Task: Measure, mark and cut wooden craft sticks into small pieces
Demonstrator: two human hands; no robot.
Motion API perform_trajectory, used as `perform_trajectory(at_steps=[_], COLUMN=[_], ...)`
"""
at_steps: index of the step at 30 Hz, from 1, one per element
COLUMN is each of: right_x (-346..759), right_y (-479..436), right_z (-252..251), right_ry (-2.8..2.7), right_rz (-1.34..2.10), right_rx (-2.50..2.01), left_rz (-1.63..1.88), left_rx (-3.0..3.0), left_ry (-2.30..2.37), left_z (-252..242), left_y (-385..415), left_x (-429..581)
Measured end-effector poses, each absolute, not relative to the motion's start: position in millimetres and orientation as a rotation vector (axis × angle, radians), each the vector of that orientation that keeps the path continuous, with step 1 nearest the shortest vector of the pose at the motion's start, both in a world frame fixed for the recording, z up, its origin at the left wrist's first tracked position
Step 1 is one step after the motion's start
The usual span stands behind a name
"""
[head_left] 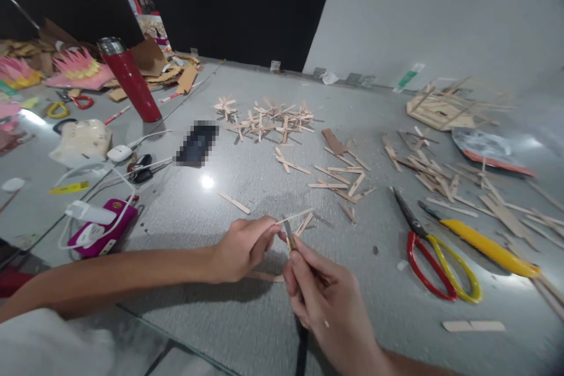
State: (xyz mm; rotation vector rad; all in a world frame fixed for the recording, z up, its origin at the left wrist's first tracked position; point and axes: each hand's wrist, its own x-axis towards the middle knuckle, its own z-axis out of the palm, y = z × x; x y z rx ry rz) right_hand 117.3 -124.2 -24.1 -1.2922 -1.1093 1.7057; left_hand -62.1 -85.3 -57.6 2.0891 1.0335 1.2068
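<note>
The scissors lie right of the right hand.

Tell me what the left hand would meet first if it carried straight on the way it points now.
Most likely the craft knife gripped in the right hand, just ahead of the left hand, though depth there is hard to judge.

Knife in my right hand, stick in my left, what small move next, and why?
Probably press the knife lightly against the stick: its blade appears to cross the stick close to the left hand pinching it, while the right hand grips the knife.
</note>
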Motion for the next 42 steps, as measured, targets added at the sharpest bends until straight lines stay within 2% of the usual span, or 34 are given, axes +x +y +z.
perform_trajectory(at_steps=[5,11,19,22,29,34,38,42], right_x=[121.0,130.6,104.9,107.4,137.0,127.3,119.2,137.9], right_y=[-103.6,-69.0,-115.9,-121.7,-72.8,-113.2,-125.3,-78.7], right_z=[-4.8,-1.2,-34.1,-31.1,-35.6,-32.0,-22.9,-22.1], right_ry=[-1.223,-1.180,-0.952,-1.081,-1.143,-1.060,-1.034,-1.410], right_rz=[1.784,2.101,1.860,1.914,1.994,2.203,2.173,2.148], right_rx=[-1.260,-1.279,-1.271,-1.198,-1.238,-1.092,-1.138,-1.208], left_rz=[1.179,0.982,0.746,0.726,0.739,0.707,0.731,0.796], left_rx=[2.152,2.358,2.403,2.357,2.288,2.333,2.317,2.289], left_ry=[1.076,1.370,1.464,1.545,1.689,1.634,1.648,1.658], left_z=[-56.3,-69.5,-82.2,-80.5,-83.0,-88.4,-87.4,-84.0], left_y=[-83.6,-74.9,-64.5,-63.2,-58.2,-60.2,-61.3,-61.9], left_x=[-67.8,-74.1,-72.2,-73.5,-82.6,-82.3,-82.6,-84.1])
